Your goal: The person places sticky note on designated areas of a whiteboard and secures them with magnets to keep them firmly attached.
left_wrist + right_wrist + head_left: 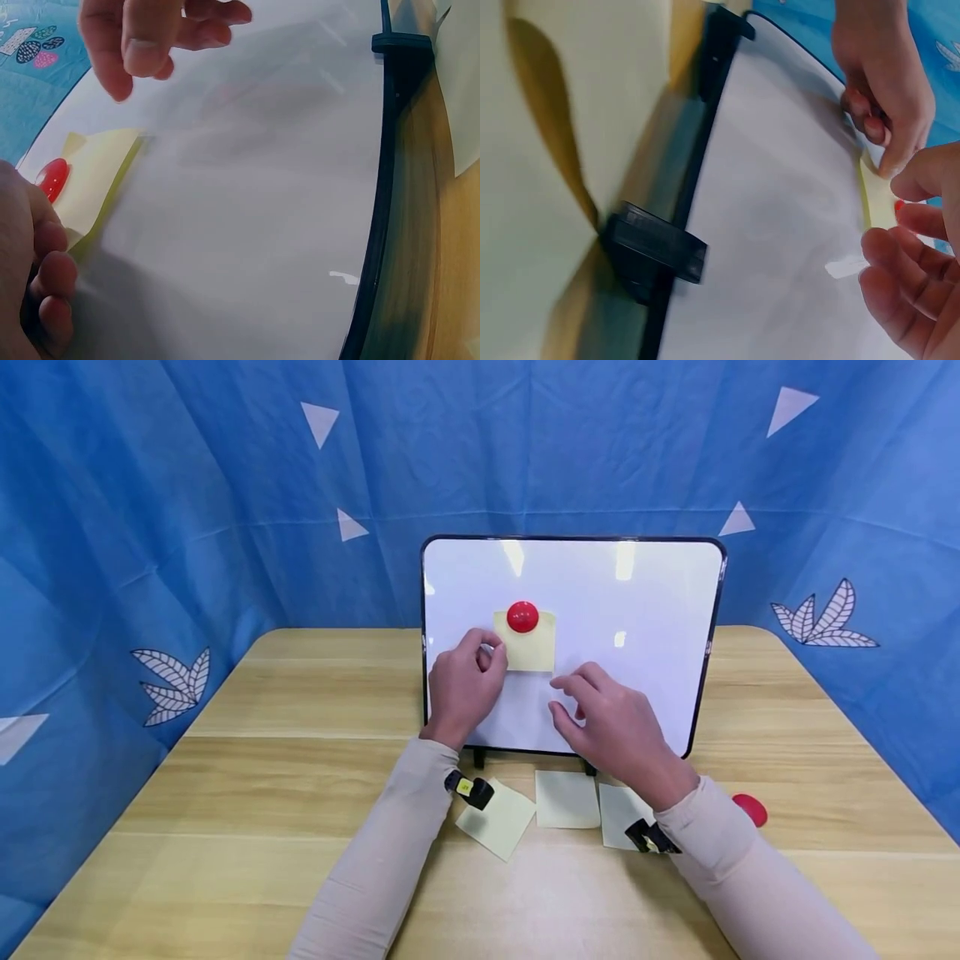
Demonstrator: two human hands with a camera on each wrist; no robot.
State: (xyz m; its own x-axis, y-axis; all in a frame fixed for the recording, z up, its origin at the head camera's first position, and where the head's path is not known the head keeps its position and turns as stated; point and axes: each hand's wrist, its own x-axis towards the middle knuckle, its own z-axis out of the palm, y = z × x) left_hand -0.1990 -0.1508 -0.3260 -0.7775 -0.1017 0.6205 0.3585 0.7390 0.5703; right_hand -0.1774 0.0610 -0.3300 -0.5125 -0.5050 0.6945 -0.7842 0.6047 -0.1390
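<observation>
Now your left hand rests at nine o'clock of the yellow note, fingers curled and pinching its left edge against the whiteboard. A red magnet pins the note's top. Your right hand hovers at five o'clock of the note, fingers loosely spread, holding nothing.

Three loose pale yellow square paper notes lie on the light wooden table below the wrists; a second round red magnet sits right of the right wrist.
</observation>
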